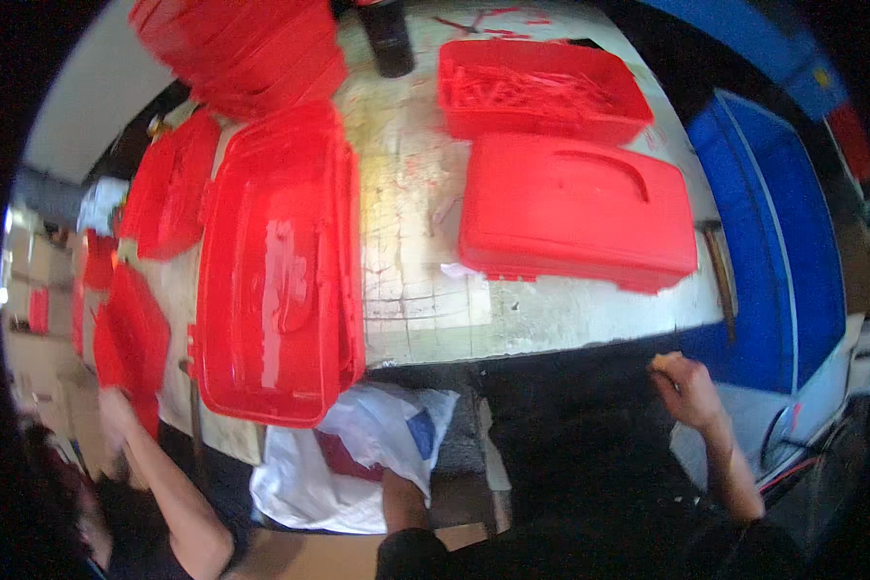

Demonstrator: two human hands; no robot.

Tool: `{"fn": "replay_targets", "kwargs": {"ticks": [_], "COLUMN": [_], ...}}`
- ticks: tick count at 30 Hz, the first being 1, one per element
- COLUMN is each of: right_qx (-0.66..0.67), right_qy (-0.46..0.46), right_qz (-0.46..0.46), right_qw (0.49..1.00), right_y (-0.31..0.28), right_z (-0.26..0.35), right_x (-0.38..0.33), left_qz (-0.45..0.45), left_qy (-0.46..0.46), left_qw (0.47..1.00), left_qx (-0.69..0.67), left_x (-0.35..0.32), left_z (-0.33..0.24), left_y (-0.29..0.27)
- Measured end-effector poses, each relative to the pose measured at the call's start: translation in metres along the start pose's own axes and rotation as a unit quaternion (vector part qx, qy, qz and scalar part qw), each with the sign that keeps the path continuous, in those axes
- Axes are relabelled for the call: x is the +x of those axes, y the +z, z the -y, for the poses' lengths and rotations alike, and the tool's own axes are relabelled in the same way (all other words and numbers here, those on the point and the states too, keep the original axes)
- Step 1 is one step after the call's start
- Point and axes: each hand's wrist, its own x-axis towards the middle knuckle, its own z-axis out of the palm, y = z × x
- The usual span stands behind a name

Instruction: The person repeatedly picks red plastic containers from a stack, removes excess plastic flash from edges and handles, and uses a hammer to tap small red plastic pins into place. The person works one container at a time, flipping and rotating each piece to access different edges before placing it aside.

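Observation:
My left forearm [404,498] reaches into a white plastic bag [300,483] with red and blue patches, below the table's front edge. The bag hides my left hand and whatever it may hold. My right hand [688,389] is in the air off the front edge, near a blue bin. Its fingers are curled closed, and a small tan spot shows at the fingertips; I cannot make out what it is. Nearest on the table, a red plastic lid [580,208] with a curved handle groove lies upside-bowl fashion. Left of it sits a stack of red plastic trays [280,271].
A red box [551,92] of thin red scraps stands behind the lid. Tall red stacks [246,53] and a dark cylinder [389,39] are at the back. The blue bin [773,242] stands right. At left, another person's hand [116,411] touches a red part [130,333].

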Motion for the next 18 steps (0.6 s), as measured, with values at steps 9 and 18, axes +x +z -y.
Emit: {"fn": "replay_targets", "kwargs": {"ticks": [9, 18], "right_qx": [0.034, 0.49], "right_qy": [-0.081, -0.27], "right_qz": [0.057, 0.165], "right_qw": [0.995, 0.812], "right_y": [0.009, 0.051], "right_z": [0.018, 0.137], "right_x": [0.015, 0.048], "left_qz": [-0.012, -0.279], "left_qy": [-0.012, 0.551], "left_qw": [0.997, 0.784], "left_qx": [0.075, 0.068], "left_x": [-0.063, -0.338], "left_z": [0.02, -0.105], "left_y": [-0.125, -0.184]}}
